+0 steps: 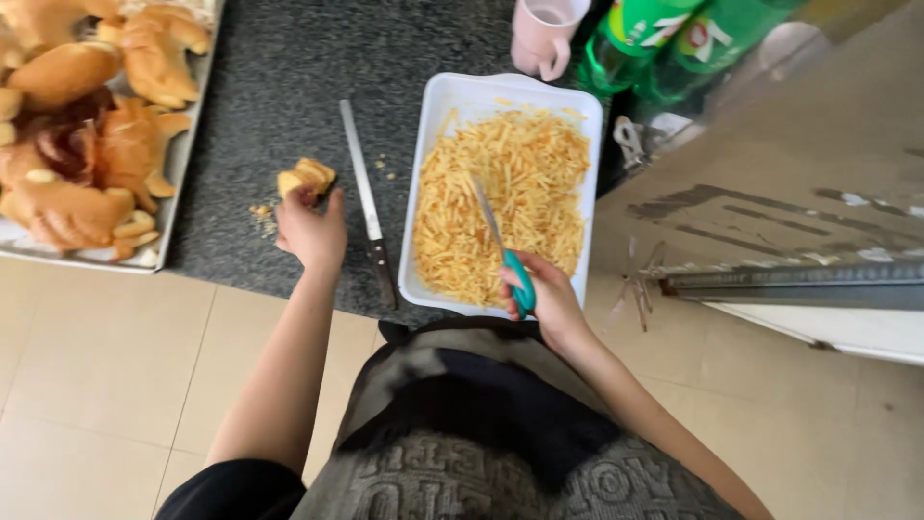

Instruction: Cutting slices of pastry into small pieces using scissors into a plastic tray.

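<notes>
Two hands at work — left hand (310, 229) pinches a split golden bread roll (306, 177); right hand (545, 295) grips a teal-handled knife (503, 250) over a white rectangular tray (435, 116) of shredded fries.

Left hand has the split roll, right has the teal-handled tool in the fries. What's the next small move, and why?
Probably lift a small load of fries with the teal-handled tool toward the roll: the right hand has its tip in the white tray, and the left hand holds the roll over the counter beside it.
</notes>
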